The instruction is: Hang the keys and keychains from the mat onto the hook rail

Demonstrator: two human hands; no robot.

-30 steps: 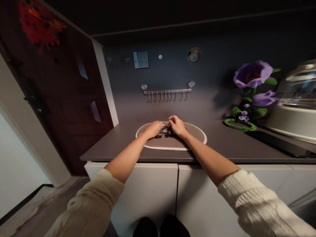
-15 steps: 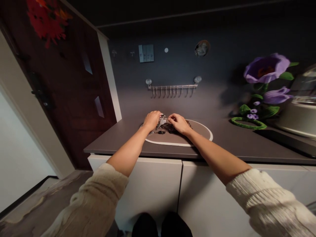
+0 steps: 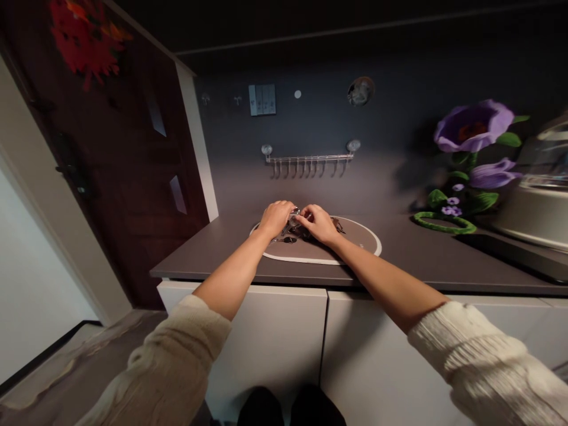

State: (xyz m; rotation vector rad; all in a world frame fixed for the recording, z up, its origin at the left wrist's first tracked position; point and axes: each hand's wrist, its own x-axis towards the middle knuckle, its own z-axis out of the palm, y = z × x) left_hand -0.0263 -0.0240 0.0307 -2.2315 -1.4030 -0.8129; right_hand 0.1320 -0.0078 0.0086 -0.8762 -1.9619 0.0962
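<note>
My left hand (image 3: 275,218) and my right hand (image 3: 318,223) meet over an oval grey mat (image 3: 355,239) on the dark countertop (image 3: 213,254). Both pinch a small bunch of metal keys (image 3: 293,228) lying on the mat, fingers curled round the shiny parts. More dark key pieces show just past my right hand. On the wall above hangs a metal hook rail (image 3: 308,160) with several bare hooks.
A dark wooden door (image 3: 110,154) stands at the left with a red ornament (image 3: 86,38). Purple artificial flowers (image 3: 473,148) and a green ring (image 3: 444,223) sit at the right, beside a lidded appliance (image 3: 539,201). White cabinet doors (image 3: 275,343) are below the counter.
My hands have drawn closer together over the keys; the right hand's fingers now touch the left hand's. The view shifted slightly.
</note>
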